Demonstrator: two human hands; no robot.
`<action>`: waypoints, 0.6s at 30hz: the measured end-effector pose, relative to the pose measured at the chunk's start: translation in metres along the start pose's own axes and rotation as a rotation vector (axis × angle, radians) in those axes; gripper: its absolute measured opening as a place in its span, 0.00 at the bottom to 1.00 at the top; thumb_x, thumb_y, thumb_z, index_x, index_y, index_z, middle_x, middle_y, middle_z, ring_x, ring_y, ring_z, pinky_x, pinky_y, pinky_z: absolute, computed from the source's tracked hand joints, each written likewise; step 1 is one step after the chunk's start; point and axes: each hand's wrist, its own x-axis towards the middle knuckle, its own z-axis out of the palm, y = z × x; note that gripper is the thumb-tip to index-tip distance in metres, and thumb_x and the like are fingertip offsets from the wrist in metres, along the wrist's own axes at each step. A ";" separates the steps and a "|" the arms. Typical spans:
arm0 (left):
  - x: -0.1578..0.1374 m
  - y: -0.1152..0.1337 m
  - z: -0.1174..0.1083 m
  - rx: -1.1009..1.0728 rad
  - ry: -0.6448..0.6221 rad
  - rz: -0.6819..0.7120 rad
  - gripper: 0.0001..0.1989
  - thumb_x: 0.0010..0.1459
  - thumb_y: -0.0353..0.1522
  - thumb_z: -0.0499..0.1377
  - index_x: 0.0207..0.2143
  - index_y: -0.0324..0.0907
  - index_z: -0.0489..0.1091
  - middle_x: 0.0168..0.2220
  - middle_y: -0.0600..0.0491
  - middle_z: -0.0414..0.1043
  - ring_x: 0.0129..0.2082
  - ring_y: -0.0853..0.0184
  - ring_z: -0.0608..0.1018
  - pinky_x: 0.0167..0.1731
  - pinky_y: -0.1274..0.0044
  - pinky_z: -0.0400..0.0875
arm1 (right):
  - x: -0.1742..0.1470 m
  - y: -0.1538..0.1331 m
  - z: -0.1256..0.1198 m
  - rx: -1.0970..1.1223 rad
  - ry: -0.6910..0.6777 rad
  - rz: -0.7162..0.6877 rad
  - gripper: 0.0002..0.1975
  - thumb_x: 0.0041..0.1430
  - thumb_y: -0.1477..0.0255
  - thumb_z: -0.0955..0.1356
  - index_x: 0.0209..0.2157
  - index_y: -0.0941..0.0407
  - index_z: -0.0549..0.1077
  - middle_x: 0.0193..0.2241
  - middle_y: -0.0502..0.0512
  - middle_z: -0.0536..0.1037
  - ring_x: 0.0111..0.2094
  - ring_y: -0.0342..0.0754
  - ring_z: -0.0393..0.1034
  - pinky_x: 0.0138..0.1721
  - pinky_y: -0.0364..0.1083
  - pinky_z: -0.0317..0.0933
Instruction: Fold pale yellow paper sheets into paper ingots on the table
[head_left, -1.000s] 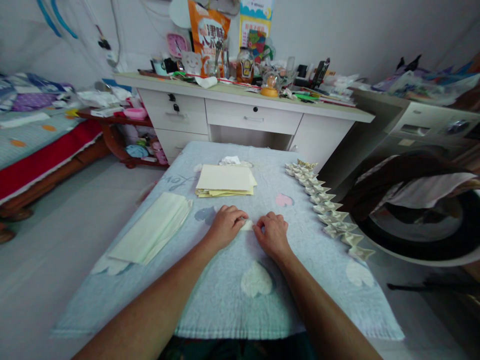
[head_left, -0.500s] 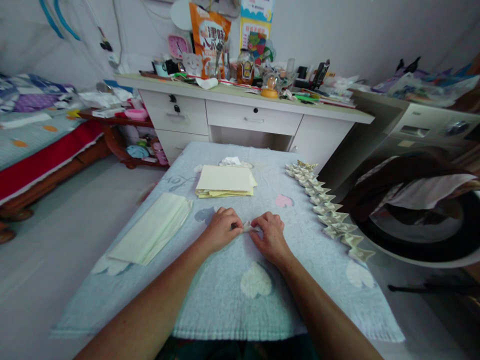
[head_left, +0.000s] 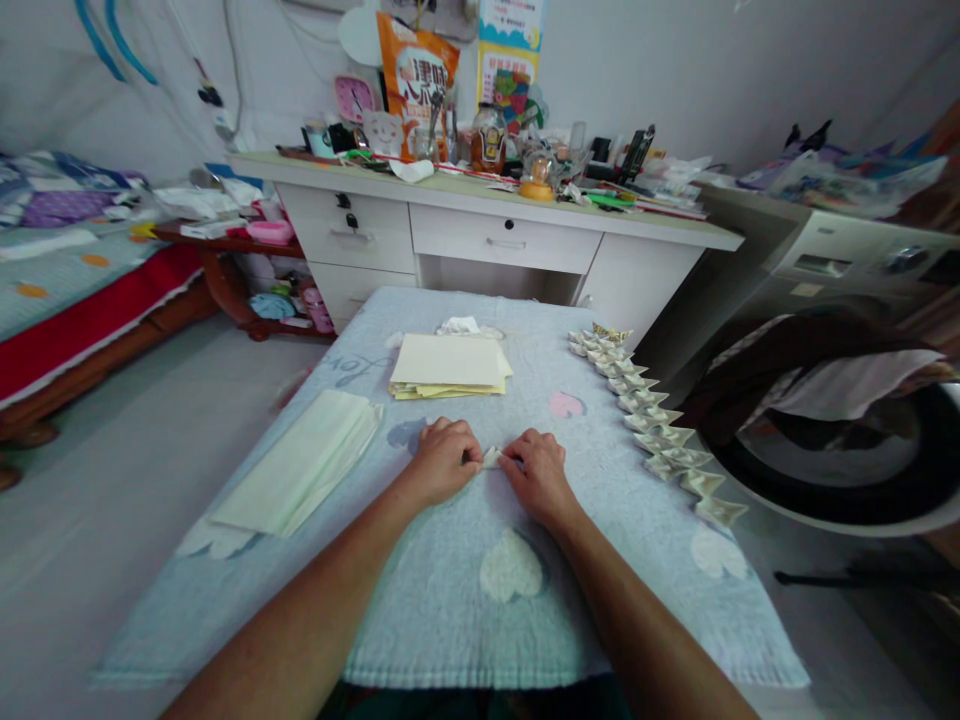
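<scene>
A big pale blue cloth (head_left: 442, 620) with hearts on it is covering the table. A long white desk (head_left: 360, 245) is standing behind it, by the wall. On the right, a gray washing machine (head_left: 862, 250) is standing with its round door open and dark and white clothes are hanging out. On the left, a bed (head_left: 75, 340) is showing its red edge.

A row of pointy folded papers (head_left: 652, 400) is running down the right side of the cloth. The one at the far end is showing a dark and yellow pattern. A pile of long pale green papers (head_left: 296, 465) is lying on the left side. A stack of cream and yellow papers (head_left: 446, 360) is sitting near the far middle, and a tall orange bag (head_left: 416, 75) is standing on the desk.

The left hand (head_left: 448, 460) is pinching one end of a small paper with its thumb and finger. The right hand (head_left: 536, 470) is pinching the other end the same way. The other fingers are curling in. A white crumpled bit (head_left: 458, 325) is resting behind the stack. That small paper (head_left: 492, 458) is staying between the two hands, over the middle of the cloth.
</scene>
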 end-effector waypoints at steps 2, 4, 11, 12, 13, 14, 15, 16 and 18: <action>0.001 0.001 0.000 0.018 -0.002 -0.018 0.03 0.50 0.30 0.59 0.24 0.44 0.73 0.33 0.55 0.72 0.41 0.62 0.67 0.42 0.69 0.55 | 0.001 -0.001 0.001 -0.012 0.003 0.023 0.10 0.62 0.66 0.65 0.32 0.54 0.75 0.35 0.54 0.71 0.41 0.49 0.59 0.41 0.47 0.46; 0.002 0.002 0.000 0.032 -0.006 -0.034 0.03 0.49 0.31 0.59 0.24 0.44 0.73 0.33 0.55 0.72 0.42 0.62 0.67 0.41 0.69 0.55 | 0.001 -0.001 0.002 -0.025 0.010 0.042 0.09 0.61 0.66 0.65 0.31 0.55 0.74 0.35 0.54 0.71 0.40 0.49 0.59 0.40 0.47 0.46; 0.004 -0.001 0.001 0.062 -0.034 -0.069 0.04 0.50 0.33 0.59 0.25 0.45 0.73 0.34 0.55 0.73 0.43 0.61 0.67 0.43 0.67 0.53 | 0.001 -0.002 0.005 -0.065 0.053 0.070 0.09 0.59 0.65 0.66 0.30 0.55 0.73 0.34 0.54 0.70 0.40 0.49 0.59 0.40 0.46 0.46; 0.004 -0.001 0.001 0.066 -0.037 -0.071 0.04 0.50 0.33 0.59 0.25 0.45 0.73 0.34 0.55 0.73 0.43 0.61 0.67 0.44 0.67 0.53 | 0.000 -0.002 0.005 -0.069 0.055 0.072 0.09 0.59 0.65 0.66 0.30 0.55 0.73 0.34 0.54 0.70 0.40 0.49 0.59 0.40 0.46 0.46; 0.004 -0.001 0.001 0.068 -0.039 -0.070 0.04 0.50 0.33 0.59 0.25 0.45 0.73 0.34 0.55 0.72 0.43 0.61 0.66 0.44 0.67 0.53 | 0.000 -0.002 0.005 -0.075 0.057 0.073 0.09 0.59 0.65 0.66 0.30 0.55 0.73 0.34 0.54 0.70 0.40 0.49 0.59 0.39 0.46 0.46; 0.003 -0.002 0.001 0.069 -0.040 -0.068 0.04 0.51 0.33 0.59 0.25 0.45 0.73 0.34 0.55 0.72 0.43 0.61 0.66 0.44 0.67 0.53 | 0.001 -0.002 0.006 -0.081 0.061 0.073 0.09 0.59 0.65 0.66 0.30 0.55 0.73 0.34 0.54 0.70 0.40 0.49 0.59 0.39 0.46 0.46; 0.003 -0.002 0.001 0.070 -0.043 -0.066 0.05 0.51 0.33 0.58 0.26 0.46 0.73 0.34 0.55 0.72 0.43 0.61 0.66 0.44 0.67 0.53 | 0.001 -0.002 0.006 -0.088 0.066 0.073 0.09 0.59 0.65 0.66 0.30 0.55 0.72 0.34 0.54 0.70 0.39 0.49 0.59 0.39 0.46 0.46; 0.002 -0.003 0.001 0.070 -0.043 -0.066 0.05 0.52 0.33 0.58 0.26 0.46 0.73 0.35 0.55 0.72 0.43 0.61 0.66 0.44 0.67 0.53 | 0.001 -0.002 0.007 -0.096 0.071 0.072 0.09 0.59 0.65 0.66 0.30 0.55 0.72 0.34 0.54 0.70 0.39 0.50 0.59 0.39 0.47 0.46; 0.000 -0.004 0.000 0.073 -0.033 -0.070 0.06 0.53 0.32 0.56 0.27 0.46 0.73 0.36 0.55 0.72 0.43 0.61 0.66 0.44 0.68 0.53 | 0.001 -0.002 0.007 -0.114 0.077 0.067 0.09 0.60 0.65 0.66 0.30 0.54 0.72 0.34 0.54 0.70 0.39 0.50 0.59 0.39 0.47 0.46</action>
